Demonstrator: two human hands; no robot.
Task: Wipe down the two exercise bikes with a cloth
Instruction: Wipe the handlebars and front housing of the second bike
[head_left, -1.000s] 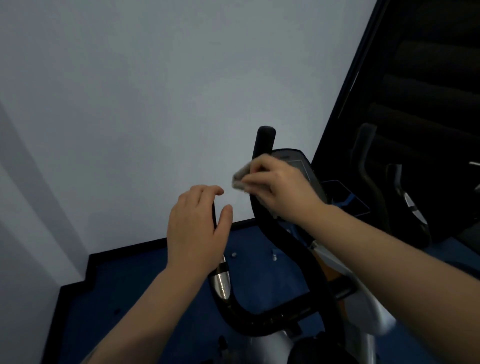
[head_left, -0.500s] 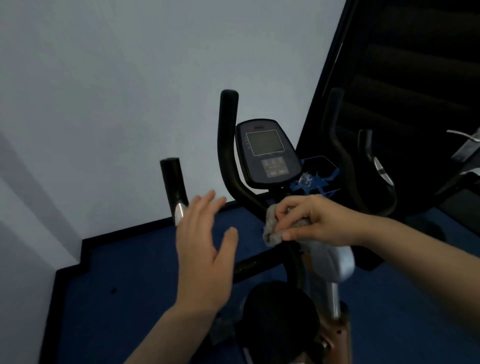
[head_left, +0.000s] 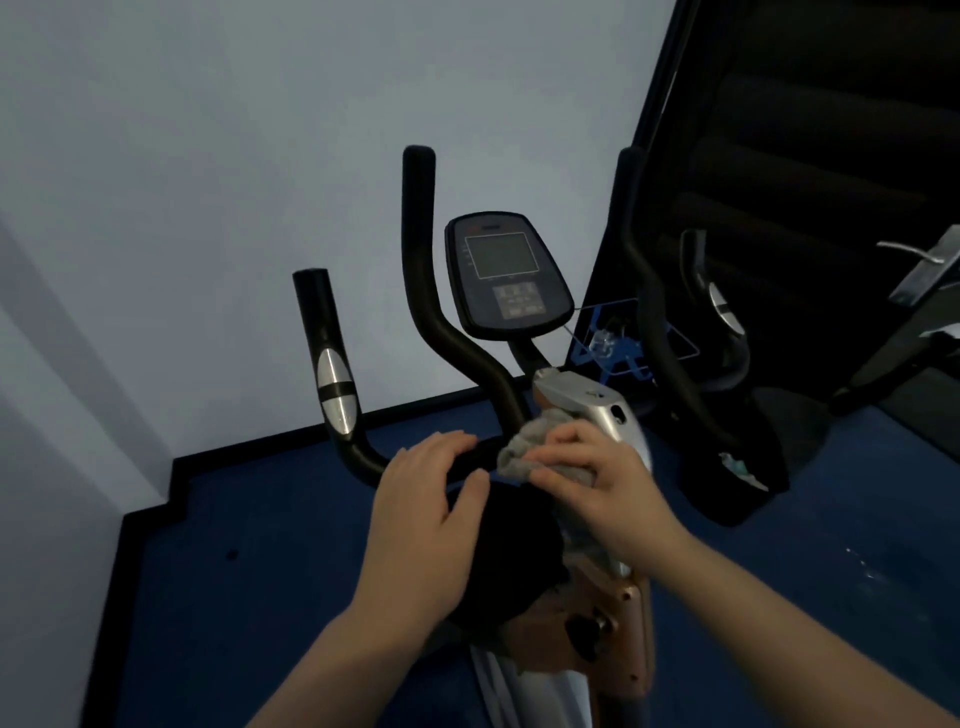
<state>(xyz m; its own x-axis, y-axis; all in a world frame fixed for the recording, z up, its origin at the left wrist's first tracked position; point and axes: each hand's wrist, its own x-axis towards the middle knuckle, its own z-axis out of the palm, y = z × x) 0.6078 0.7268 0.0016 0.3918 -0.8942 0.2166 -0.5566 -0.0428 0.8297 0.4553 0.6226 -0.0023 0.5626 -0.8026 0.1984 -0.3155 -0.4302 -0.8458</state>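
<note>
Wiping well likely needs the right hand (head_left: 602, 483), pinching the cloth (head_left: 519, 457), to press firmly along the handlebar (head_left: 358, 457) that the left hand (head_left: 421, 509) grips steady

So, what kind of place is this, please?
Probably a small home gym or exercise room: a black-handled exercise bike with a dark oval display console stands on a blue floor by a plain white wall, and the right hand presses a crumpled grey cloth against it.

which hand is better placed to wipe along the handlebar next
Right: the right hand holds the cloth against the handlebar; the left hand only grips that bar, with no cloth.
</note>
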